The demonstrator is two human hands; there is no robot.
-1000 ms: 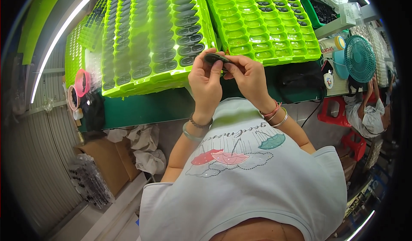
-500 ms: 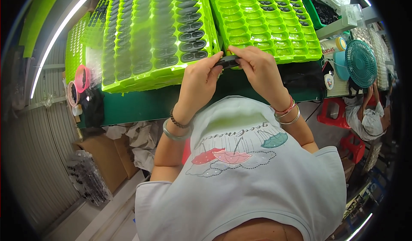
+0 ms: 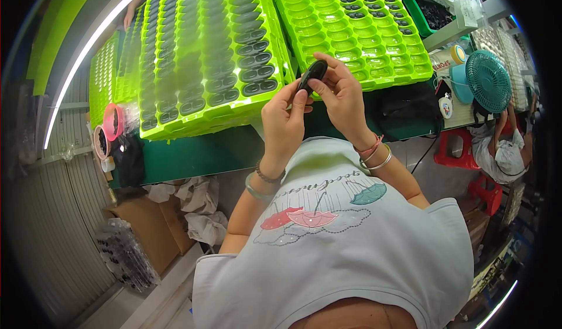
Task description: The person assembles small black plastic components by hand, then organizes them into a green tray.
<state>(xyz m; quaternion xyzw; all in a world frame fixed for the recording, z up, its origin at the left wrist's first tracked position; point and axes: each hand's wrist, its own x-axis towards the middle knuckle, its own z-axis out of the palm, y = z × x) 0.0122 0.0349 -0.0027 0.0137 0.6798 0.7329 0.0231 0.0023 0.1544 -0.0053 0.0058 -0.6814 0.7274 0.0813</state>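
Note:
A black, oval plastic part (image 3: 316, 74) is held between both hands, tilted so its upper end points away and to the right. My left hand (image 3: 285, 118) pinches its lower end between thumb and fingers. Around its right side curl the fingers of my right hand (image 3: 341, 97), thumb pressed on the face. Just beyond my hands lie two bright green moulded trays. Rows of similar black oval parts fill the left tray (image 3: 216, 113), while the right tray (image 3: 367, 56) has many bare pockets and black parts mostly in its far rows.
A green table (image 3: 193, 156) carries the trays. Pink containers (image 3: 113, 121) stand at its left end. To the right are a teal fan (image 3: 488, 82), a green bin (image 3: 430, 21) and red stools (image 3: 453, 148). Another person's hand (image 3: 130, 15) shows at far left; a cardboard box (image 3: 149, 226) sits below.
The black part has turned from lying level to a steep tilt, with the right hand's grip shifted along it. The view has shifted slightly, and another person's hand shows more clearly at far left.

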